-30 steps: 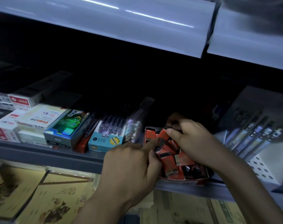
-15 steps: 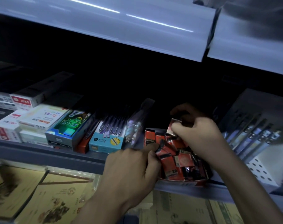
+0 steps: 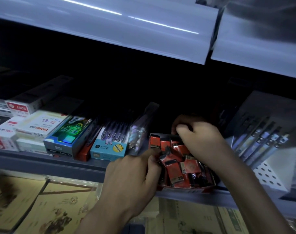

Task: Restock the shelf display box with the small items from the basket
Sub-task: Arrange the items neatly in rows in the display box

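A red display box point(image 3: 186, 187) sits at the front edge of the grey shelf point(image 3: 59, 164), filled with several small red-and-black wrapped packets point(image 3: 175, 173) marked 2B. My left hand point(image 3: 133, 178) rests at the box's left side, thumb and forefinger pinched on a packet at the pile's edge. My right hand point(image 3: 198, 137) reaches over the back of the box with its fingers curled down; what they hold is hidden. No basket is in view.
Left of the box stand a clear pen pack point(image 3: 140, 130), a blue pen box point(image 3: 108, 146), a green-blue box point(image 3: 69, 137) and white boxes point(image 3: 34, 125). A grey pen display point(image 3: 265, 141) stands to the right. A shelf point(image 3: 127, 31) overhangs closely above. Yellow packs point(image 3: 42, 208) lie below.
My right hand lifted a packet from the pile and carried it to the back of the box, fingers now curled down there. My left hand has stayed at the box's left side.
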Demonstrator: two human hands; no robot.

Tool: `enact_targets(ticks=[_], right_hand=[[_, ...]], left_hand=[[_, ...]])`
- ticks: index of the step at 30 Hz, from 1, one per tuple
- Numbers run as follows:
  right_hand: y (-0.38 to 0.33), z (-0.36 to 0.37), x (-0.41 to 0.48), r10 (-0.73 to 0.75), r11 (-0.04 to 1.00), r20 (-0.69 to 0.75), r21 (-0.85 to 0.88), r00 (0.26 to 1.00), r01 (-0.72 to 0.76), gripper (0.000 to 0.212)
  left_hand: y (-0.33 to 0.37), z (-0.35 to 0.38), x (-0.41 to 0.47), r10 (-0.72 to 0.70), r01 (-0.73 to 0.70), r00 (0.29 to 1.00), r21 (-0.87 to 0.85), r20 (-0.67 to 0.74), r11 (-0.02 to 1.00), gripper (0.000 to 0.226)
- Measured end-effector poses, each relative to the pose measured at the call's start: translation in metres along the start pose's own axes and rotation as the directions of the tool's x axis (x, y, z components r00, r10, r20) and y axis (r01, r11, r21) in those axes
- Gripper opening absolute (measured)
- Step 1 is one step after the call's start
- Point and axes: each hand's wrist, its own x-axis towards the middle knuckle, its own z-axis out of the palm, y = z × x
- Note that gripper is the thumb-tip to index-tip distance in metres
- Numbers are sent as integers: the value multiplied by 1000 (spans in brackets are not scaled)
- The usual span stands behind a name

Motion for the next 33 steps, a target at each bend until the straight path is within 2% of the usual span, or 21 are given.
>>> enact_targets(ticks=[2, 5, 8, 12, 14, 17, 21, 23, 25, 30, 33], right_hand=[[1, 1, 1, 48, 994, 39, -103, 998, -44, 22], [3, 5, 6, 70, 976, 119, -215, 990, -43, 11], [5, 6, 11, 102, 975, 183, -214, 978, -62, 24], [-2, 10, 17, 82, 946, 246, -325, 966, 2, 28], [-3, 9, 19, 106, 941, 227, -337, 968, -24, 23], [-2, 1, 17, 171, 948, 170, -296, 971, -115, 30], [-1, -4, 12, 160, 957, 80, -256, 984, -135, 32], [-3, -2, 9, 147, 959, 69, -252, 987, -126, 31], [-4, -3, 9, 134, 957, 63, -266, 989, -113, 31], [0, -3, 10, 129, 945, 125, -315, 984, -84, 32], [4, -2, 10, 131, 963, 102, -249, 986, -102, 29]], left_hand=[[0, -1, 0, -3, 3, 1000, -14, 1, 1000, 56], [-1, 0, 0, -4, 3, 1000, -45, -10, 999, 57], [-1, 0, 1, -15, 14, 1000, -61, -12, 998, 59], [-1, 1, 0, -6, 6, 1000, -66, 1, 998, 62], [-1, 2, 1, 10, -10, 1000, -53, 10, 999, 59], [-2, 1, 1, 14, -14, 1000, -25, 15, 1000, 57], [-4, -3, 0, 26, -25, 999, -25, 36, 999, 70], [-6, -3, 1, 55, -54, 997, -17, 62, 998, 70], [-7, -1, 5, 65, -61, 994, -41, 84, 997, 58], [-6, 1, 9, 70, -68, 991, -19, 111, 997, 53], [-5, 2, 9, 71, -71, 991, -10, 115, 997, 51]])
